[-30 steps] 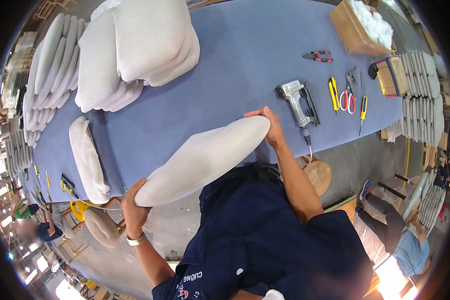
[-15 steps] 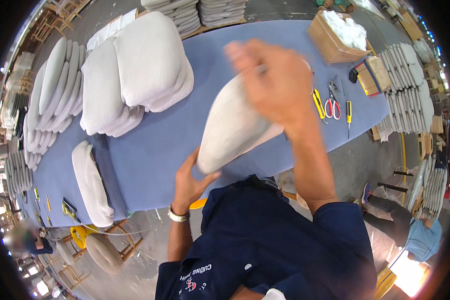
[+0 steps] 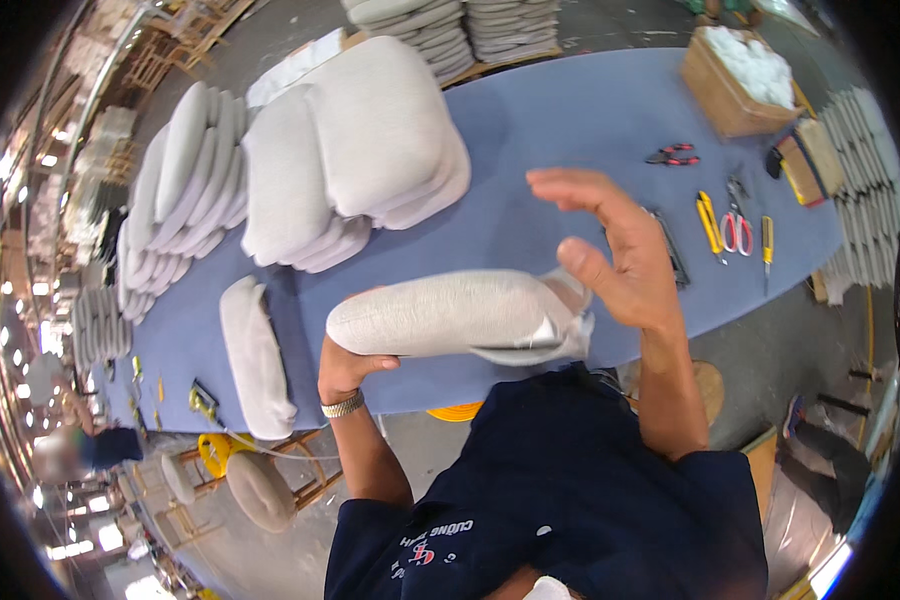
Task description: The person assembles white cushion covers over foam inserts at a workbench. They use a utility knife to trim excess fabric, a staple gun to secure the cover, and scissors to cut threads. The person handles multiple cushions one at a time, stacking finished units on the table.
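Note:
A light grey padded seat cushion (image 3: pixel 440 312) is held on edge above the near side of the table, its long side running left to right. My left hand (image 3: pixel 348 362) grips its left end, thumb along the lower edge. Loose cover fabric and a dark gap show near the cushion's right end. Beside that end my right hand (image 3: pixel 625 262) is raised, fingers apart and holding nothing. Partly hidden behind it lies a long dark tool (image 3: pixel 676 252).
Cushion stacks (image 3: pixel 395 130) fill the table's far left; a single cushion (image 3: pixel 253 350) lies nearer. At right are pliers (image 3: pixel 674 154), a yellow cutter (image 3: pixel 710 225), red-handled snips (image 3: pixel 737 230), a screwdriver (image 3: pixel 767 240) and a box (image 3: pixel 720 95) of white stuffing. A person (image 3: pixel 820 470) stands right.
The cushion has turned from a steep tilt to lying level on its edge. My right hand has come off its top and opened beside its right end. The whole view has shifted.

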### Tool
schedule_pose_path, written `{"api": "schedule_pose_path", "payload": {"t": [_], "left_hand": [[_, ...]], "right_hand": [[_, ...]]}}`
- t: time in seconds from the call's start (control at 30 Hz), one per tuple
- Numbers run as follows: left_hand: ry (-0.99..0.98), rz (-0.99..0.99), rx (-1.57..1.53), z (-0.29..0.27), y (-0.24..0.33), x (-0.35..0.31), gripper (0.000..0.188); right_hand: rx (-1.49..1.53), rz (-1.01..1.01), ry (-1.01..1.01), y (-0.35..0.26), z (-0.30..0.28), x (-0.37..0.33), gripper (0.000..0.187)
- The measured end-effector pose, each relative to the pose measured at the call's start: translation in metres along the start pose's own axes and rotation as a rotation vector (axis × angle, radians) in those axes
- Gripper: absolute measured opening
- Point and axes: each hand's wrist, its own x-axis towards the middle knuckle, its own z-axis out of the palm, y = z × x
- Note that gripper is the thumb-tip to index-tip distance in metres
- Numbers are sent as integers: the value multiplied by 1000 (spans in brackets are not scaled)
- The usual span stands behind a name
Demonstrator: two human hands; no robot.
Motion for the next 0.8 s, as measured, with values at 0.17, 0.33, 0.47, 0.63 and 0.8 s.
{"api": "schedule_pose_path", "payload": {"t": [0.17, 0.33, 0.47, 0.63, 0.8], "left_hand": [[-74, -83, 194, -20, 39, -1, 89], [46, -124, 291, -34, 46, 0, 97], [117, -6, 401, -21, 56, -6, 105], [198, 260, 576, 29, 98, -4, 97], [205, 444, 1111, 74, 126, 13, 69]], "right_hand": [[283, 227, -356, 9, 41, -20, 48], [202, 18, -251, -3, 54, -24, 55], [132, 101, -213, 1, 58, -24, 45], [266, 159, -9, 14, 74, -23, 23], [210, 243, 76, -6, 86, -11, 23]]}}
